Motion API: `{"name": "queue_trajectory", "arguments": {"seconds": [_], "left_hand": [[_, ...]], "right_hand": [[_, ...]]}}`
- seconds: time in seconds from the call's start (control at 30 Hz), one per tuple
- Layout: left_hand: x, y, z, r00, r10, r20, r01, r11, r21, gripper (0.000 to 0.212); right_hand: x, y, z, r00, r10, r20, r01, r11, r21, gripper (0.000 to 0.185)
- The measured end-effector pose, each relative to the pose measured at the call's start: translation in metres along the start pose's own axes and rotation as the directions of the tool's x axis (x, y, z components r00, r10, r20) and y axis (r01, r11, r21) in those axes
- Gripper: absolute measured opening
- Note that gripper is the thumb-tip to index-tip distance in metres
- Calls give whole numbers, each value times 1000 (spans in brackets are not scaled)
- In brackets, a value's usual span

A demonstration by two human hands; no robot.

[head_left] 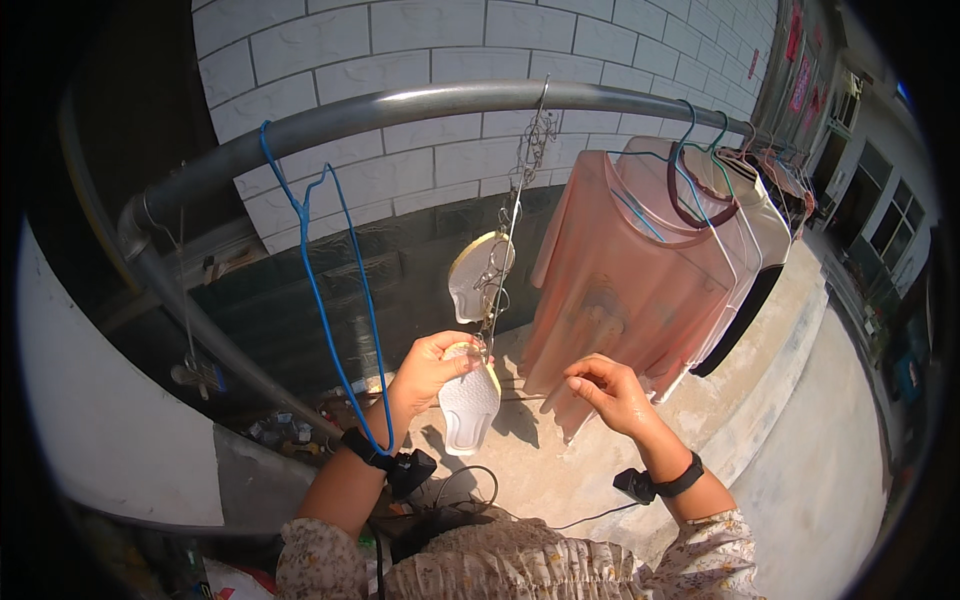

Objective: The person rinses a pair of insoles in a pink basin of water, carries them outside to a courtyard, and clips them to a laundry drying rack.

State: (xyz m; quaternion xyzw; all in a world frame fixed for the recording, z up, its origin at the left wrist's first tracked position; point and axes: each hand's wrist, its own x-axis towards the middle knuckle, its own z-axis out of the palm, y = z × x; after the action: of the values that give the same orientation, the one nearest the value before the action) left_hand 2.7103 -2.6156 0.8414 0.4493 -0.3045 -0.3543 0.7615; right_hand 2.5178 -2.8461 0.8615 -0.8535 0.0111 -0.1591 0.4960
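My left hand [439,375] pinches the upper end of a white, textured shoe insole [469,409] with a yellowish edge. That insole hangs at the low end of a metal clip hanger [499,300], whose wire clips are bunched together. Behind it, a second white insole [476,274] is held among the clips. To the right, in front of a pink shirt [622,277], is my right hand [607,390], its fingers loosely curled around nothing visible. A blue wire hanger [315,281] dangles from the rail, its lower end overlapping my left wrist in the view.
A thick metal pipe rail [450,99] runs across, carrying the clip hanger and several garments on hangers at the right. Behind it stands a white tiled wall [360,97] with a dark base. A concrete ledge [757,360] lies below, and a cable [480,469] loops near my waist.
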Motion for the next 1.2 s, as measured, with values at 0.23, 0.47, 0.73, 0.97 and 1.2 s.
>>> {"name": "queue_trajectory", "arguments": {"seconds": [0.23, 0.47, 0.73, 0.97, 1.2], "left_hand": [[-18, -30, 35, 979, -73, -189, 78, 997, 19, 25], [-34, -43, 55, 992, -23, -124, 28, 999, 39, 28], [-32, -25, 23, 988, 10, 154, 12, 989, -144, 47], [-18, -29, 26, 946, -50, 319, 13, 993, 118, 22], [-29, -21, -23, 994, 75, 78, -55, 970, -236, 15]], "right_hand": [[-1, 24, 78, 990, 133, 38, -138, 970, 200, 25], [-7, 43, 87, 991, 130, -16, -108, 878, 467, 17], [-3, 37, 92, 969, 218, -120, -80, 729, 680, 17], [6, 40, 111, 986, 147, 81, -162, 715, 680, 20], [20, 35, 7, 982, 156, 105, -177, 954, 240, 23]]}}
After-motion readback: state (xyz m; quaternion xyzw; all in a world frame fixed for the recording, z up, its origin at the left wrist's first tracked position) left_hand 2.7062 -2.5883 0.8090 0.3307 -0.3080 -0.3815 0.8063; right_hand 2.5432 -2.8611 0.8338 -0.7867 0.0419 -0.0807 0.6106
